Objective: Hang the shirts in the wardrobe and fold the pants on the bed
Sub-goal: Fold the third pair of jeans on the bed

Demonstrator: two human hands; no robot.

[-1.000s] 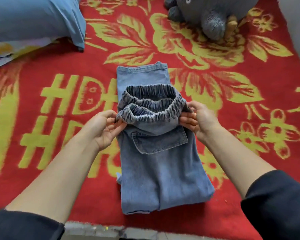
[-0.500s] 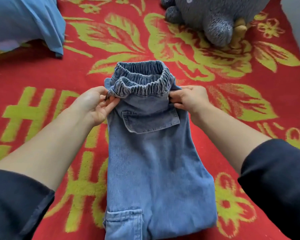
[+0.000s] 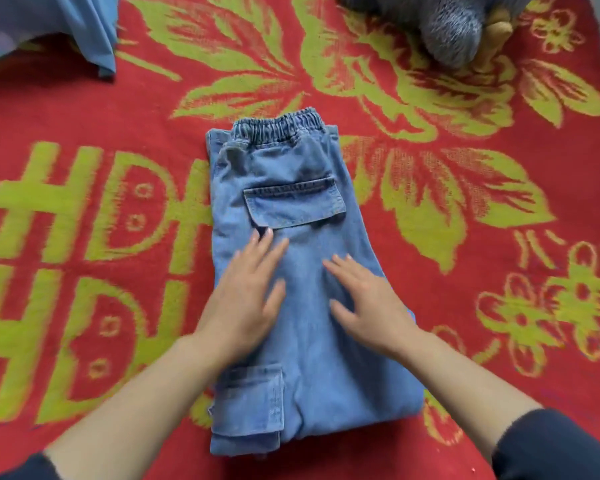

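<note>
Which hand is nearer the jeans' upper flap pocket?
Left. The left hand lies just below the upper flap pocket, fingertips nearly at its edge; right hand sits lower and to the right.

Pants [image 3: 309, 344]: lower folded layers hidden beneath the top layer, and denim under the 2 flat hands is covered; left hand [image 3: 246, 299] and right hand [image 3: 368, 303] are motion-blurred, fingertip outlines smeared. Beyond the pants to the right, grey plush toy [image 3: 454, 26] cut by the top edge; beyond to the left, blue fabric [image 3: 66, 26] cut at the corner, kind undeterminable.
</note>
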